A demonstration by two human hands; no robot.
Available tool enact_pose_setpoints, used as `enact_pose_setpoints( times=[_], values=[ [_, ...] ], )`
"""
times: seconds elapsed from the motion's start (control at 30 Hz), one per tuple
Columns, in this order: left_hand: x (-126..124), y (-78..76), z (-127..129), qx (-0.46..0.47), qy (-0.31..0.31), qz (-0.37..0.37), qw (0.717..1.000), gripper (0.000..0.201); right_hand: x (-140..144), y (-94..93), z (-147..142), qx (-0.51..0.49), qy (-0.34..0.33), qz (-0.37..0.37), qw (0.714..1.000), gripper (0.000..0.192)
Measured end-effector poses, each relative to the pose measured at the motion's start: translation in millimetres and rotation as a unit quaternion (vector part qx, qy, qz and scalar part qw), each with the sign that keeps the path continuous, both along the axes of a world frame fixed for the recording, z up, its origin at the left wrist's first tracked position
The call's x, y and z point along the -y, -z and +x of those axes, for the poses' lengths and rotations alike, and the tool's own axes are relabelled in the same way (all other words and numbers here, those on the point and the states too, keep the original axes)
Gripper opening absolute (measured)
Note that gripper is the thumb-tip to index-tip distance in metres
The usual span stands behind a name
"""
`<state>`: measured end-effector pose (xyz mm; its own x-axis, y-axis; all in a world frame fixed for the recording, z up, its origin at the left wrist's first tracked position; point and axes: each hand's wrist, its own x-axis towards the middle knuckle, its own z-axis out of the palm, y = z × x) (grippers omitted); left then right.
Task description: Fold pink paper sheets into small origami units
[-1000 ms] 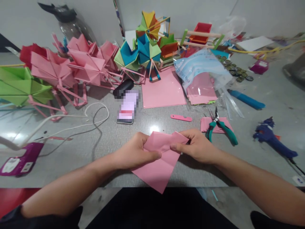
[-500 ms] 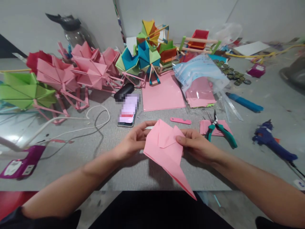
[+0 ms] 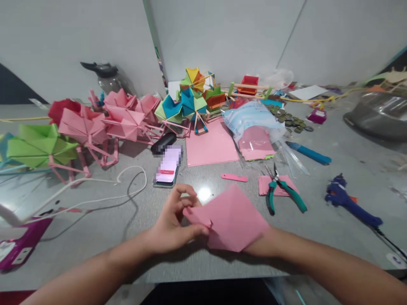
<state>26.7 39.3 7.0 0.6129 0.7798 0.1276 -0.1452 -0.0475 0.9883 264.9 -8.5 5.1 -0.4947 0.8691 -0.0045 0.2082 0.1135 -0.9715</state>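
Note:
A folded sheet of pink paper (image 3: 237, 218) is held just above the table in front of me, a broad diamond-shaped flap facing up. My left hand (image 3: 178, 222) is closed on its narrow left end, thumb on top and fingers curled at the edge. Behind the paper lies my right hand (image 3: 262, 245); only its wrist side shows and its fingers are hidden. A pink flat strip-shaped tool (image 3: 234, 177) lies just beyond the paper. To the right, green-handled pliers (image 3: 281, 186) rest on a small stack of pink paper (image 3: 263, 184).
Behind stand several folded-paper models, pink (image 3: 84, 125) and green (image 3: 41, 146). Pink sheets (image 3: 210, 146), a plastic bag (image 3: 254, 118), and a phone (image 3: 168, 165) lie mid-table. A blue cutter (image 3: 310, 153) and blue glue gun (image 3: 352, 203) are right; a white cable (image 3: 95, 203) is left.
The paper has been turned, its long pointed flap no longer hanging toward me. My right hand has gone behind it, while my left now pinches its narrow end. The camera view has shifted.

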Motion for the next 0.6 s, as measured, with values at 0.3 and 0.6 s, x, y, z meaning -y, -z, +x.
enact_pose_setpoints(
  times=[0.3, 0.6],
  values=[
    [-23, -7.1, 4, -0.135, -0.043, -0.104, 0.984, 0.066, -37, 0.0, 53, -0.143, 0.176, -0.125, 0.966, 0.053],
    [-16, -6.3, 7, -0.243, -0.088, 0.036, 0.965, 0.058, -28, -5.9, 38, -0.063, 0.196, -0.048, 0.977, 0.050]
  ],
)
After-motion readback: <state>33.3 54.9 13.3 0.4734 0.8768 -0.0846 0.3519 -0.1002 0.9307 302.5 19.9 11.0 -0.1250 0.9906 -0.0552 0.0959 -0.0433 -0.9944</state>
